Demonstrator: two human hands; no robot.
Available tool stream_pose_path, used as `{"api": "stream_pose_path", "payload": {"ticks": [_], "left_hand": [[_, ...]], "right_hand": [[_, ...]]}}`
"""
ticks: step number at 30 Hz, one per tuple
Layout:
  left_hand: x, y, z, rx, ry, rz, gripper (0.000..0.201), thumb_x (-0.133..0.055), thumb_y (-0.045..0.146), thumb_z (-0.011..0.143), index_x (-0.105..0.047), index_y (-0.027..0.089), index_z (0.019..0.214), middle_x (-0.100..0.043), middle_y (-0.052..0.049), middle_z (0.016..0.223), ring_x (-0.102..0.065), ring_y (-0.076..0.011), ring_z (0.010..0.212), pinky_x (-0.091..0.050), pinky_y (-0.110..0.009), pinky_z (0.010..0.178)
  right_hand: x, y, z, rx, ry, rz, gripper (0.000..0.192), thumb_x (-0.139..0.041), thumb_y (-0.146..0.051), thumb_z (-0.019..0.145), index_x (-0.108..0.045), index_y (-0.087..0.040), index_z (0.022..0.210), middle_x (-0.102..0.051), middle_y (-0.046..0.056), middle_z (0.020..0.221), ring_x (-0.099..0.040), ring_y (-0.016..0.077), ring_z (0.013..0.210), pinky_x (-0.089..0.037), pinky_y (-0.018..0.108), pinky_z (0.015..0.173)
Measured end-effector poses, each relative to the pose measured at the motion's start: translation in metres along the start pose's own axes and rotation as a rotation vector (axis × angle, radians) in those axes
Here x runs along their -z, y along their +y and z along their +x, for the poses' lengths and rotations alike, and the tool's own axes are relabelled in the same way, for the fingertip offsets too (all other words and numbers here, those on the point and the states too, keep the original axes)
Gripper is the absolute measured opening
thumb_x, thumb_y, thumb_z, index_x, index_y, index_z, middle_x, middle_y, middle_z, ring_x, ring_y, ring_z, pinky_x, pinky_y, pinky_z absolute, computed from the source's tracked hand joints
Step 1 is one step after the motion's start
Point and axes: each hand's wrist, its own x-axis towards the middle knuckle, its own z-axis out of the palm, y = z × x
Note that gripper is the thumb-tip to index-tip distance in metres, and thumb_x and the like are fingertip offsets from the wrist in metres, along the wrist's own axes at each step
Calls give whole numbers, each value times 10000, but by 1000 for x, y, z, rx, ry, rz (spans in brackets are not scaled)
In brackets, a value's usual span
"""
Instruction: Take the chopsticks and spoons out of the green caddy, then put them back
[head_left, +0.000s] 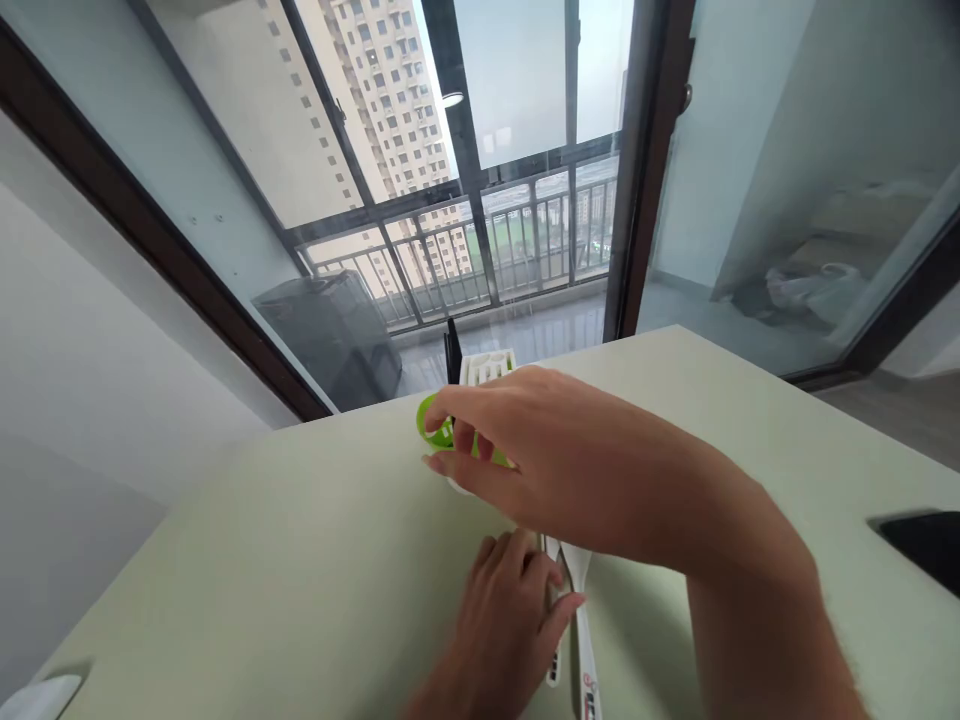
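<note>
My right hand (540, 435) reaches over a green and white utensil holder (484, 370) near the far table edge. Its fingers are bent, thumb and forefinger apart beside the holder's round green cup (424, 408). A thin black item (453, 352) stands upright there, its lower part partly hidden behind the fingers. Below, my left hand (504, 615) rests on the table, thumb and fingers around a slim white-handled utensil (554, 665), whose head I cannot see. Alongside lies a longer white utensil with a broad upper end (585, 640), partly covered by my right forearm.
The pale green table (300, 570) ends just behind the holder, before a glass door and balcony. A black object (926, 540) lies at the right edge. A white object (45, 697) shows at the lower left corner.
</note>
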Motion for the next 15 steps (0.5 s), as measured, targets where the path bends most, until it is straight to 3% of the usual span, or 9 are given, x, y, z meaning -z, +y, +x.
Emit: {"api": "stream_pose_path", "payload": {"ticks": [4, 6, 11, 15], "left_hand": [[-5, 18, 16, 74, -60, 73, 122, -782, 276, 823, -714, 192, 880, -729, -104, 1003, -669, -338, 1003, -483, -545, 948], [-7, 24, 20, 87, -74, 92, 35, -725, 221, 838, -722, 186, 839, -737, -103, 943, -677, -335, 984, -478, -532, 935], [-14, 33, 20, 105, -71, 96, 159, -670, 179, 757, -643, 197, 602, -675, -69, 675, -678, -295, 793, -472, -487, 855], [-16, 34, 15, 82, -81, 60, 183, -669, 209, 711, -616, 213, 535, -652, -54, 604, -661, -271, 706, -470, -456, 810]], "right_hand": [[6, 3, -8, -12, 20, 7, 139, -622, -281, 935, -621, -252, 799, -615, -21, 667, -547, 146, 641, -342, 287, 595], [8, 3, -10, -8, 41, 12, 119, -632, -300, 934, -632, -260, 822, -611, -22, 673, -546, 150, 654, -344, 286, 599], [10, 5, -14, -15, 37, 20, 82, -617, -309, 946, -648, -268, 882, -620, -12, 711, -553, 162, 704, -348, 286, 604], [12, 3, -16, -19, 23, 22, 99, -594, -295, 953, -641, -266, 869, -623, -8, 715, -551, 167, 719, -348, 290, 607]]}}
